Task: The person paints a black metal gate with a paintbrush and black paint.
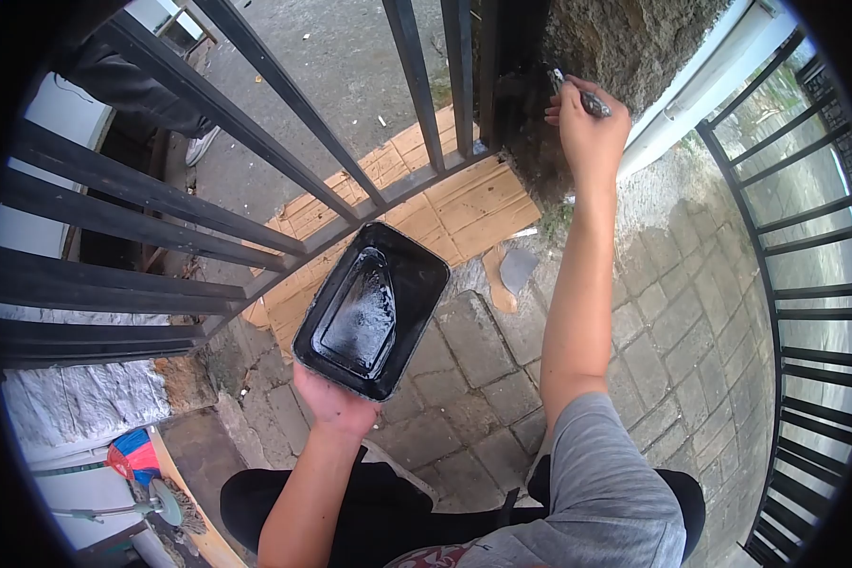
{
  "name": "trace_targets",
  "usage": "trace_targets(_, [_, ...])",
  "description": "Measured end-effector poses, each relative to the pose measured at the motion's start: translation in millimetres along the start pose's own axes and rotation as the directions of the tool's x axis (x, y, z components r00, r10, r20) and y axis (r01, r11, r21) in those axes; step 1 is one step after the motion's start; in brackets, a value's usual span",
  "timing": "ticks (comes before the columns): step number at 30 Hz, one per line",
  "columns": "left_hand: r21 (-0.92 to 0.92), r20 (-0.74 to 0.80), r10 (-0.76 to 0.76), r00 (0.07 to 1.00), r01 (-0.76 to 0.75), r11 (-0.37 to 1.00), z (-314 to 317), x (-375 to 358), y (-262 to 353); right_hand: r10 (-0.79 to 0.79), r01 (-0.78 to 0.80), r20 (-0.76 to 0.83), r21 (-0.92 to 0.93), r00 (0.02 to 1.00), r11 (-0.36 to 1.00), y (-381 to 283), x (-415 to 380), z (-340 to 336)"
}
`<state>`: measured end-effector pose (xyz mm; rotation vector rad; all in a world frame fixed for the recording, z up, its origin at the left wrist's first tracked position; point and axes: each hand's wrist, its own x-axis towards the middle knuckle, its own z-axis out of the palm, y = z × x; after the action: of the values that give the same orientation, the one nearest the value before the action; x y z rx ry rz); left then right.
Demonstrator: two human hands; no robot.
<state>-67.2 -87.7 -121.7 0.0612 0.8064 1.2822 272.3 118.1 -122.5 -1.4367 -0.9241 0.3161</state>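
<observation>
My left hand (336,402) is wrapped under the near end of a black paint tray (415,275), holding it out in front of my knees. Wet, glossy black paint (362,317) lies in the tray's recess. Up at the top right, my right hand (592,137) grips a paintbrush (594,104) with a paint-smeared handle. The brush's tip points at the black post (521,104) beside the rough stone wall (615,47); its bristles blend into the dark surface.
A black metal gate (256,104) spans the left and top. Flattened cardboard (478,213) lies under its lower rail on the paving (464,341). Beyond the bars shows a person's leg and shoe (202,145). Another black railing (776,293) curves along the right, past a white post (701,85).
</observation>
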Motion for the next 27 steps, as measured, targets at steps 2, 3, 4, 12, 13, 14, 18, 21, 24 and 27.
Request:
trace_targets(2, [0.009,-0.003,0.004,1.000,-0.004,1.000,-1.5,0.6,0.7,-0.099,0.095,-0.009,-0.221,0.995,0.971,-1.1,19.9,7.0])
trace_targets(3, [0.017,-0.007,0.007,1.000,-0.006,1.000,-3.4,1.0,0.8,-0.137,0.144,0.044,-0.330,0.990,0.933,-9.4,27.9,9.7])
trace_targets(4, [0.025,-0.011,0.006,1.000,-0.006,1.000,-5.1,0.9,0.9,-0.167,0.194,0.101,-0.433,0.981,0.880,-21.6,35.8,11.5])
trace_targets(12, [-0.024,0.002,-0.012,1.000,0.012,1.000,-5.3,-0.1,1.5,0.180,0.176,0.472,-0.614,0.863,0.769,-91.9,78.8,32.8])
trace_targets(13, [-0.024,0.014,-0.012,1.000,0.013,1.000,-5.1,0.0,1.6,0.062,0.246,0.434,-0.617,0.899,0.748,-83.1,79.0,36.8])
trace_targets(14, [-0.037,0.002,-0.004,1.000,0.004,0.999,-5.0,-0.2,1.1,-0.057,0.310,0.393,-0.621,0.918,0.720,-64.7,76.2,43.7])
trace_targets(18, [-0.016,0.007,0.029,1.000,-0.029,0.999,-6.5,-6.1,3.0,-0.264,0.527,0.466,-0.635,0.845,0.566,-28.7,76.7,49.3])
trace_targets(21, [-0.009,0.054,0.029,0.998,-0.029,1.000,-1.6,-11.0,5.5,-0.128,0.442,0.493,-0.598,0.861,0.669,-50.7,66.5,32.9])
trace_targets(24, [-0.017,0.075,0.033,0.997,-0.032,0.999,0.0,-13.4,8.5,-0.202,0.358,0.326,-0.542,0.923,0.760,-41.0,48.1,29.0])
trace_targets(27, [-0.026,0.085,0.026,0.996,-0.024,0.999,-3.3,-15.3,7.7,-0.374,0.455,0.274,-0.357,0.886,0.816,-29.3,7.5,17.5])
